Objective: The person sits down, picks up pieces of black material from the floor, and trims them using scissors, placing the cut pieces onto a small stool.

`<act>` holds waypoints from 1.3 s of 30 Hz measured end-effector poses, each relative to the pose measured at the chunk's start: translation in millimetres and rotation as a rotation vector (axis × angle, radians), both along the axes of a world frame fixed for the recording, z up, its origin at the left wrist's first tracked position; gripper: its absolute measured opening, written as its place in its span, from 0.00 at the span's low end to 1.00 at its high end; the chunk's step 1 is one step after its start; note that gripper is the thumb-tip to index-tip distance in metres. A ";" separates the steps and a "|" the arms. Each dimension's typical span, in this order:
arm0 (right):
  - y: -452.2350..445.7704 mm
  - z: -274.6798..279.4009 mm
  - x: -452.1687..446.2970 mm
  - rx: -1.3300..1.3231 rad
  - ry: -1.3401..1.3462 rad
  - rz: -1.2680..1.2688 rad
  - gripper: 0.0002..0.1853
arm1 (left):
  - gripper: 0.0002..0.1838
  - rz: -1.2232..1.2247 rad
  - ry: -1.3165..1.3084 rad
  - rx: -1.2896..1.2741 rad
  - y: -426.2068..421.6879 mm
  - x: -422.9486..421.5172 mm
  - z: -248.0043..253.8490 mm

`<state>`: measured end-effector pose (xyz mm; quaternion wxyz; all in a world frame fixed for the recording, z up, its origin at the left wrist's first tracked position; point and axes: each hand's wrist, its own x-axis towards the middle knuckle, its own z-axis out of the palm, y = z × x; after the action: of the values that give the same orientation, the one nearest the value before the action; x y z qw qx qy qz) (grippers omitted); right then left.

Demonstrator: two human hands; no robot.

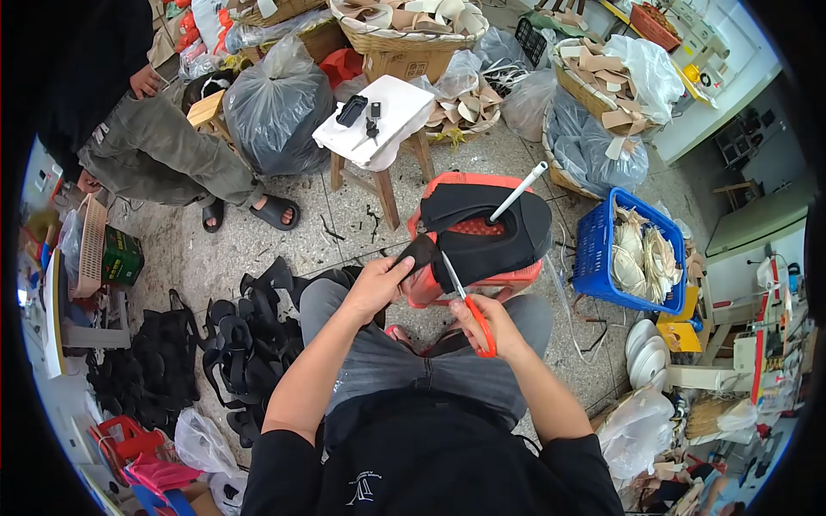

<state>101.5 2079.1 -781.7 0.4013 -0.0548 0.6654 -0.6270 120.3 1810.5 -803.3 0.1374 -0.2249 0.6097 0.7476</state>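
Observation:
My left hand pinches a small black piece of material by its edge, beside a red plastic stool in front of my knees. In my right hand is a pair of scissors with orange handles. Their metal blades point away from me and lie against the black material; whether they are cutting through it I cannot tell. On the stool rests a larger black curved piece with an opening in the middle. A white rod stands tilted out of that opening.
A white-topped stool ahead carries keys and a dark object. Black strapped pieces lie heaped on the floor at left. A blue crate stands at right. Another person stands at far left. Baskets and bags line the back.

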 end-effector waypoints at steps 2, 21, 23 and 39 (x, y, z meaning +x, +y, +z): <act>-6.8 -8.0 12.6 -0.139 -0.029 -0.082 0.21 | 0.17 0.114 -0.022 0.157 1.8 2.2 -2.0; -25.0 46.3 11.4 -0.108 0.423 -0.276 0.31 | 0.14 -0.185 0.344 0.048 24.4 43.4 34.2; -15.5 58.8 18.2 -0.085 0.375 -0.290 0.31 | 0.16 -0.447 0.281 -0.132 33.7 60.6 41.3; 17.0 136.5 -46.8 -0.089 0.791 -0.316 0.30 | 0.09 -0.177 0.958 -0.788 50.8 46.0 43.3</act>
<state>54.7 2096.0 -645.1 0.0115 -0.2055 0.7407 -0.6395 166.3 1861.3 -760.0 -0.1828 0.1526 0.8498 0.4703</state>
